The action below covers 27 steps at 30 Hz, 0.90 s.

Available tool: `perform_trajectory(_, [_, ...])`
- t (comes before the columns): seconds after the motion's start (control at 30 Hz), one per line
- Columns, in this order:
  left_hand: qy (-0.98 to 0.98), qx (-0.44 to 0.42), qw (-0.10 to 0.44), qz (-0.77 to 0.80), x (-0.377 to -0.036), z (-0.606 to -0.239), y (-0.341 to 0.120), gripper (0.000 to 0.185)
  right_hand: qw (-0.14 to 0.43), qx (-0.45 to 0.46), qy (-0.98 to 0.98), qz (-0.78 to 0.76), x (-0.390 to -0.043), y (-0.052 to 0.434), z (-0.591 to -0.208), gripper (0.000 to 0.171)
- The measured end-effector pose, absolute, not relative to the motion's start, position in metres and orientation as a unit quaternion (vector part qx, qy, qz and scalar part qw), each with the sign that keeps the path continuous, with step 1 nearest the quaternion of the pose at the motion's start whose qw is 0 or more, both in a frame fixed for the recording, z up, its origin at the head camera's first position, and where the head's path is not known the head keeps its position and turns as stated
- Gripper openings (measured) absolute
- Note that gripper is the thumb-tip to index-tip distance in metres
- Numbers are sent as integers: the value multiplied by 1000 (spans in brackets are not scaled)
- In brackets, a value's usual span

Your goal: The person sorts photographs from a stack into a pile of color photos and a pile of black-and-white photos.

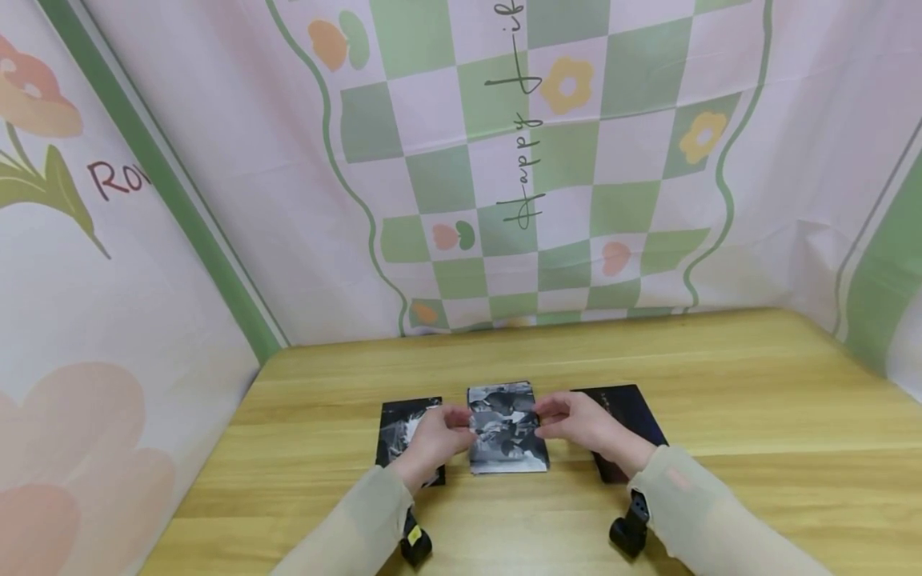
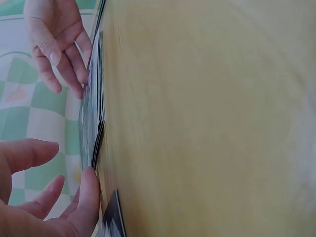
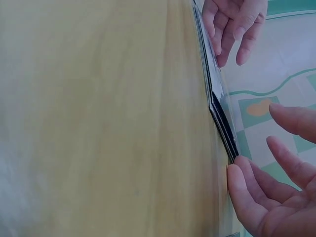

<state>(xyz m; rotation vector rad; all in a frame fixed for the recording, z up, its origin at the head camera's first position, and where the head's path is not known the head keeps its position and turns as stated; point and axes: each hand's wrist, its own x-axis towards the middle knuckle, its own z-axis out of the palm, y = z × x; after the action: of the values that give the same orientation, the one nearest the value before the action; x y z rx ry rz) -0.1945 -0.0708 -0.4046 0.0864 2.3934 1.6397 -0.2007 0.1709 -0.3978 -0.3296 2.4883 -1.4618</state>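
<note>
A stack of black-and-white photo cards (image 1: 507,438) lies flat on the table between both hands. My left hand (image 1: 434,442) touches the stack's left edge with its fingertips. At the opposite edge, the fingertips of my right hand (image 1: 589,424) touch it too. Both wrist views show the stack edge-on (image 2: 100,84), several layers thick, with a step between layers along the near side. In the right wrist view, the right hand's fingers (image 3: 242,190) are fairly straight at the stack's corner; the thumb stands apart.
Partly under the left forearm lies another black-and-white card (image 1: 392,428). A dark card or booklet (image 1: 635,412) with small lettering sits beneath the right wrist. The wooden table (image 1: 346,368) ends at a checkered fabric backdrop (image 1: 504,264), with another printed cloth (image 1: 108,320) at the left.
</note>
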Motion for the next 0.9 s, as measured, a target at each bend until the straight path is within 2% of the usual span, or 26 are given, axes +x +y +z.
perform_trajectory(0.43, [814,20,121,567,-195,-404,-72,37,113,-114,842,-514,-200,171,-399,35])
perform_trajectory(0.9, [788,23,79,610,-196,-402,-67,34,82,-80,844,-523,-200,169,-396,36])
